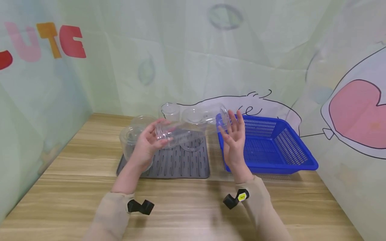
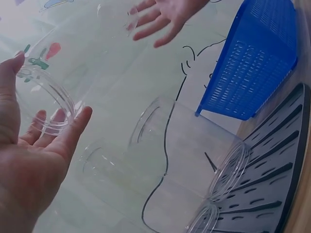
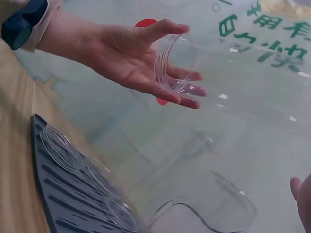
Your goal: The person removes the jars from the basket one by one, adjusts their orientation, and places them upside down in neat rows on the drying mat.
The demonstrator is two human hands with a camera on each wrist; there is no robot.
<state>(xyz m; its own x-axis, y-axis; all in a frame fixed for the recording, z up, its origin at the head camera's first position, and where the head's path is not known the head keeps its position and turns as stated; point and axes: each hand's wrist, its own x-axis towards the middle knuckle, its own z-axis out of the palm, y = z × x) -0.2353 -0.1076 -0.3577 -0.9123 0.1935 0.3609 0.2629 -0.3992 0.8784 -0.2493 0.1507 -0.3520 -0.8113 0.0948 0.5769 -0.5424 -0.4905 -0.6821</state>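
A clear, see-through jar [image 1: 191, 130] is held sideways in the air. My left hand [image 1: 147, 142] grips its ringed end, thumb on one side and fingers curled on the other, as the left wrist view shows. At the jar's opposite end, my right hand [image 1: 235, 142] has its fingers spread and fairly straight; whether they touch the jar I cannot tell. Behind and below, a clear jar [image 1: 170, 112] and other clear jars stand on a grey ribbed drying mat [image 1: 175, 167], ringed ends down. The left forearm partly hides a wide clear jar [image 1: 126, 142] at the mat's left.
A blue perforated basket [image 1: 271, 167] stands right of the mat, behind my right hand. Everything rests on a wood-grain table [image 1: 187, 207]. A printed cloth curtain [image 1: 187, 50] hangs at the back and both sides.
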